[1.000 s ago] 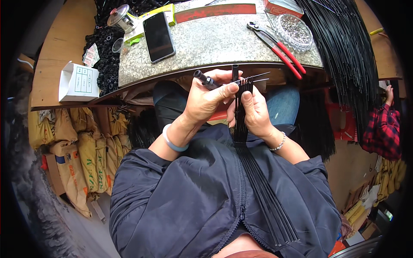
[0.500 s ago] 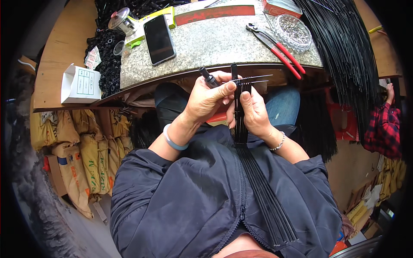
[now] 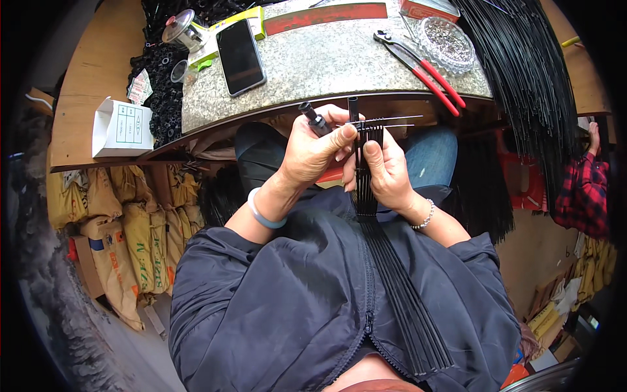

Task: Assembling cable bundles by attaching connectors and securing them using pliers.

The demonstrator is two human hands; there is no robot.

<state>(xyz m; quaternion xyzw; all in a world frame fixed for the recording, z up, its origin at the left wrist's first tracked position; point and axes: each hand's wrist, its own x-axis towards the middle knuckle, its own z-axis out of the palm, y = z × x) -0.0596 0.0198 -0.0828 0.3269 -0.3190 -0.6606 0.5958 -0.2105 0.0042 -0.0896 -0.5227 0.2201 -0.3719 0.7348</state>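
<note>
My left hand (image 3: 312,145) is closed, thumb pressed on a dark crosspiece from which two thin wires (image 3: 403,121) stick out to the right. A short stepped black tube (image 3: 315,119) rises from between its fingers. My right hand (image 3: 386,171) pinches a row of thin black ribs (image 3: 406,297), like umbrella ribs, near their upper ends. The wires run through or along these ends; which, I cannot tell. The ribs hang side by side down over my jacket. Another black tube end (image 3: 353,106) stands above the row, between my hands.
Ahead is a stone-topped table (image 3: 313,72) bearing a phone (image 3: 240,57), red-handled pliers (image 3: 424,75) and a glass dish (image 3: 446,44) of small metal bits. Long black rods (image 3: 522,72) drape over its right side. A white box (image 3: 123,127) and black parts lie left.
The two wires stick out a little farther right past the ribs. Both hands keep nearly the same place and grip.
</note>
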